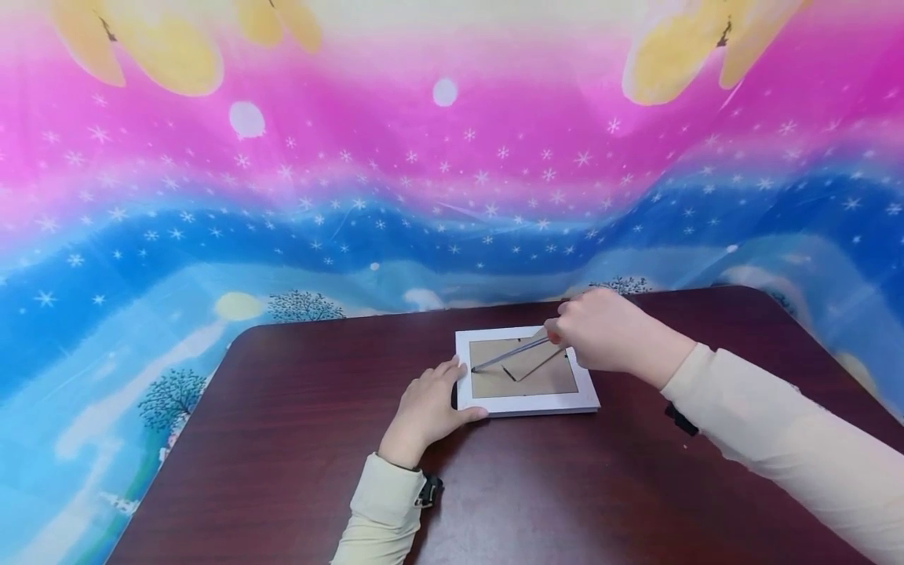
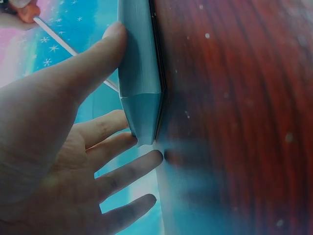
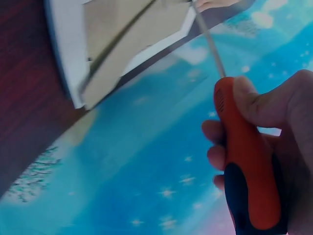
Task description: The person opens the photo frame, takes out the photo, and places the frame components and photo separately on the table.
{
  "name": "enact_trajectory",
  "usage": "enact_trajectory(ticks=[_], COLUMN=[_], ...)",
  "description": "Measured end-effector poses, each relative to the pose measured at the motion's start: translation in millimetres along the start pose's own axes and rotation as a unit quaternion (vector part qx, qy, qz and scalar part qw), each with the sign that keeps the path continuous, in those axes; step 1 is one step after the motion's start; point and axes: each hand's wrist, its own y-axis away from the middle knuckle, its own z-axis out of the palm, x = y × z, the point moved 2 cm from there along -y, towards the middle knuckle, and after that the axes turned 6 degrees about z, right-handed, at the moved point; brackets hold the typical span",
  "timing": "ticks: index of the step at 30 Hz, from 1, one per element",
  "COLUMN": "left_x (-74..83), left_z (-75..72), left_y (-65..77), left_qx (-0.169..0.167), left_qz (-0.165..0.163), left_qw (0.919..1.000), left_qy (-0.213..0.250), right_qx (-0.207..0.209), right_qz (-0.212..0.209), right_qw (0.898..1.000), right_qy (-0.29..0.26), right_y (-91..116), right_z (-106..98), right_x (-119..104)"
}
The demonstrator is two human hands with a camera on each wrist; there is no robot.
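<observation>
On my head feed, the white frame (image 1: 530, 406) lies flat on the dark table (image 1: 318, 408), its brown panel (image 1: 551, 380) facing up. The right hand (image 1: 603, 329) has its fingers wrapped round the orange-handled screwdriver (image 3: 249, 152); the left hand (image 1: 429, 404) braces the near left corner, fingers spread, thumb against the near edge. The shaft reaches the panel's left edge, where I see a small dark tab (image 1: 474, 370). The panel sits within its border and no piece lies apart, so I judge the work early, with the other edges probably left to attend to. I can't confirm whether the tip touches the tab: the right wrist feed cuts it off, and the left one shows the frame only edge-on. The right hand covers the far right corner.
</observation>
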Motion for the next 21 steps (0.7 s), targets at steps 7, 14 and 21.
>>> enact_trajectory(ticks=[7, 14, 21], left_x=[0.0, -0.2, -2.0], left_z=[0.3, 0.3, 1.5], left_y=[0.0, -1.3, -1.8], left_qx=[-0.002, -0.004, -0.004], left_qz=[-0.004, -0.006, -0.004], left_qw=[1.0, 1.0, 0.9999], left_qy=[0.002, -0.003, -0.013], right_qx=[-0.021, -0.014, 0.028], right_qz=[0.031, 0.036, 0.03], right_qw=[0.998, 0.998, 0.999], right_qy=[-0.054, -0.058, -0.003], right_y=[12.6, 19.7, 4.8], right_z=[28.9, 46.4, 27.0], right_x=[18.0, 25.1, 14.4])
